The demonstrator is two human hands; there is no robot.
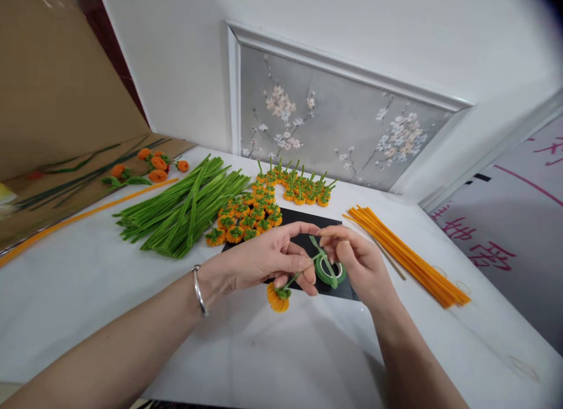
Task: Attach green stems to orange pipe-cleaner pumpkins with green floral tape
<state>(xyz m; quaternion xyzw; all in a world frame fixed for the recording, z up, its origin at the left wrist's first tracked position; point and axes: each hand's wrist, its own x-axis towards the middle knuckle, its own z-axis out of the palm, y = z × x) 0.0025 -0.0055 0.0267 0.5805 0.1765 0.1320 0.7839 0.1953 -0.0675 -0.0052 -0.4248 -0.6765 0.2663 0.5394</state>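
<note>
In my left hand [288,256], the thumb and fingers are closed round the thin green stem of an orange pipe-cleaner pumpkin [278,298]. The pumpkin hangs tilted downward below the fingers, with green fuzz at its top. My right hand [354,256] is closed, its fingertips pinched at a strip of green floral tape that runs beside the stem; the exact grip is partly hidden. Both index fingertips meet above the strip. Behind the hands, a roll of green floral tape [341,275] shows over a black mat [303,216].
Several finished orange pumpkins [246,218] stand behind the mat. Left of them lies a heap of green pipe cleaners [180,212]. Orange pipe cleaners [409,256] lie at right, beside a thin stick [389,256]. Orange flowers [157,162] rest at back left, before a framed wall panel [316,115].
</note>
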